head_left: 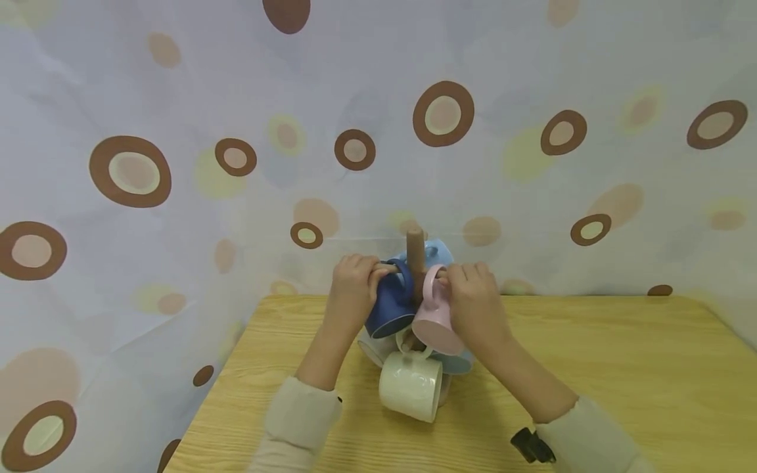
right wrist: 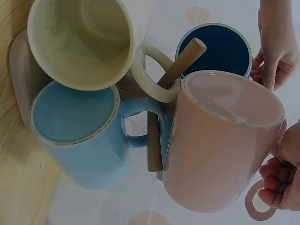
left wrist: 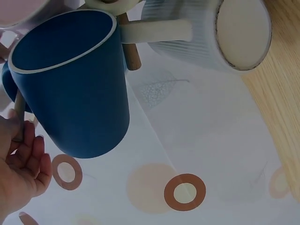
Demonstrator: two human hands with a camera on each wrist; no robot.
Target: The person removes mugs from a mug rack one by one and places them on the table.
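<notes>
A wooden mug tree (head_left: pixel 416 249) stands on the table, hung with several mugs. My left hand (head_left: pixel 353 289) pinches the end of a wooden peg (left wrist: pixel 19 117), from which a dark blue mug (left wrist: pixel 79 93) hangs by its handle. Opposite it, my right hand (head_left: pixel 476 302) has its fingers curled at the peg end by the handle of a pink mug (right wrist: pixel 220 150); what its fingertips meet is partly hidden. Lower down hang a cream mug (head_left: pixel 410 387), a light blue mug (right wrist: pixel 84 136) and a ribbed whitish mug (left wrist: pixel 187 33). Another light blue mug (head_left: pixel 439 253) shows behind the post.
Beneath the tree is a wood-grain table (head_left: pixel 591 368), its back edge close to a pale wall covering (head_left: pixel 508 197) with brown circles. A rounded wooden base (right wrist: pixel 21 75) shows beside the cream mug. A small black object (head_left: pixel 532 445) is at the right sleeve.
</notes>
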